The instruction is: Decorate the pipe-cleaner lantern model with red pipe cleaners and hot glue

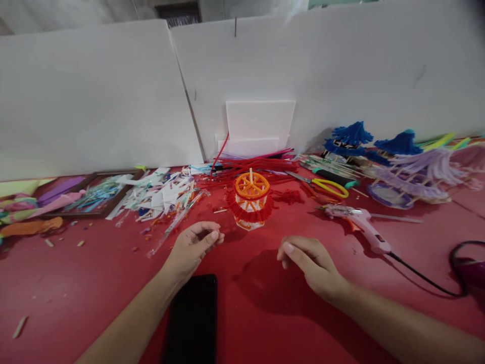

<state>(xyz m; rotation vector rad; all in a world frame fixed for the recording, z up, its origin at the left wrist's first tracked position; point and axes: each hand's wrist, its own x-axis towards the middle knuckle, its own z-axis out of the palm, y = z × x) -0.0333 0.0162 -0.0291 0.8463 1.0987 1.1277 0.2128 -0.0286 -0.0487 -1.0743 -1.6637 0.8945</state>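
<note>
A small round model (252, 199) stands upright on the red table, with an orange spoked wheel on top, a red fringe round its middle and a pale stick through the centre. My left hand (195, 247) is just left of it and nearer to me, thumb and fingertips drawn together; anything between them is too small to make out. My right hand (312, 263) hovers to the model's right, fingers curled, thumb against the index finger, nothing seen in it. Neither hand touches the model. Beneath the left forearm lies a black phone (194, 318).
A pink glue gun (364, 225) with a black cord lies right, near yellow-handled scissors (329, 187). Red pipe cleaners (250, 167) lie behind the model. Blue fringed models (350, 136) and a lilac one (409, 177) stand back right. White scraps (170, 189) are heaped left.
</note>
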